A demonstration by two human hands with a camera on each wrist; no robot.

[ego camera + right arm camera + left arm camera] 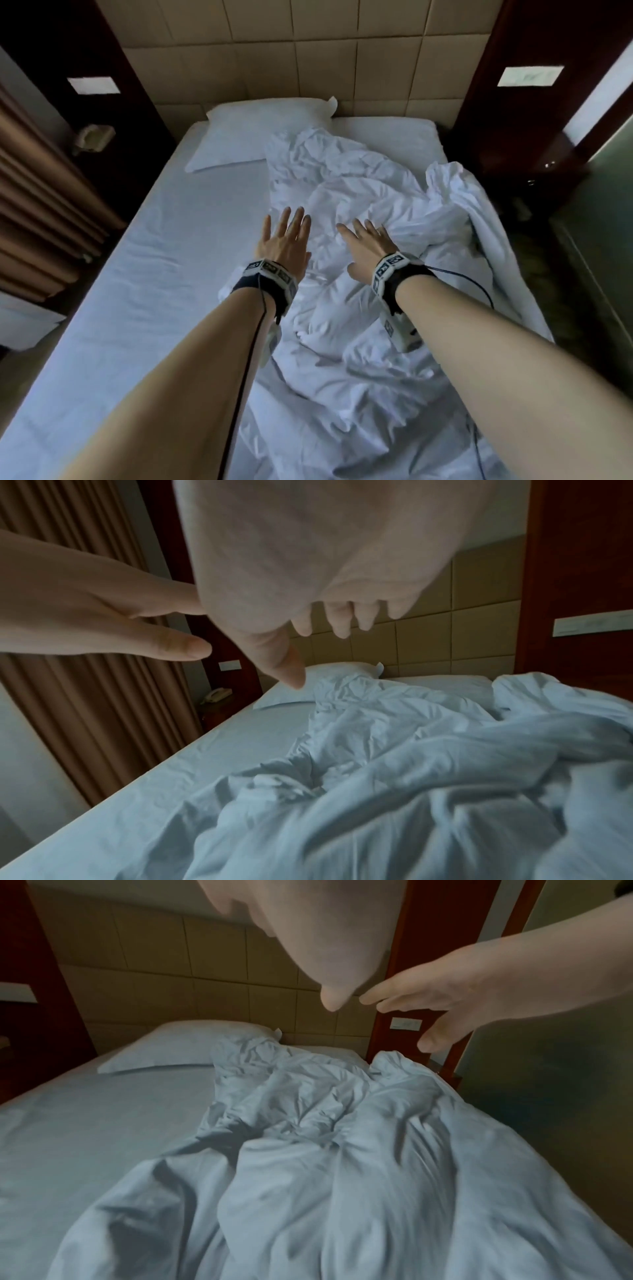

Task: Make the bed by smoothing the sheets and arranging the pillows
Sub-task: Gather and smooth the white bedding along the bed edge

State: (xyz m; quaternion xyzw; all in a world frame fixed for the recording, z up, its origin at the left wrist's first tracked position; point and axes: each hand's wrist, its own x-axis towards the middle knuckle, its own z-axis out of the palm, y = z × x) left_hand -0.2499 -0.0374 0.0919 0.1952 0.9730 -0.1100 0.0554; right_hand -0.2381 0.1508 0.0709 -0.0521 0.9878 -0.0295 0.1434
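A crumpled white duvet [359, 212] [308, 1150] [428, 750] lies bunched along the right half of the bed, over a flat white sheet [164, 260]. One white pillow [253, 133] [178, 1047] [291, 693] lies at the head on the left. A second flat pillow [387, 137] lies at the right, partly under the duvet. My left hand [284, 236] hovers with fingers spread and straight above the duvet's left edge. Beside it, my right hand [368, 241] is also spread over the rumpled folds. Both hands hold nothing and are raised above the fabric in the wrist views.
A padded beige headboard [308, 58] backs the bed. Brown curtains [37, 205] hang on the left, with a telephone [92, 137] on a dark bedside stand. Dark wood panels and a nightstand [534, 171] stand at the right. The duvet hangs over the bed's right edge.
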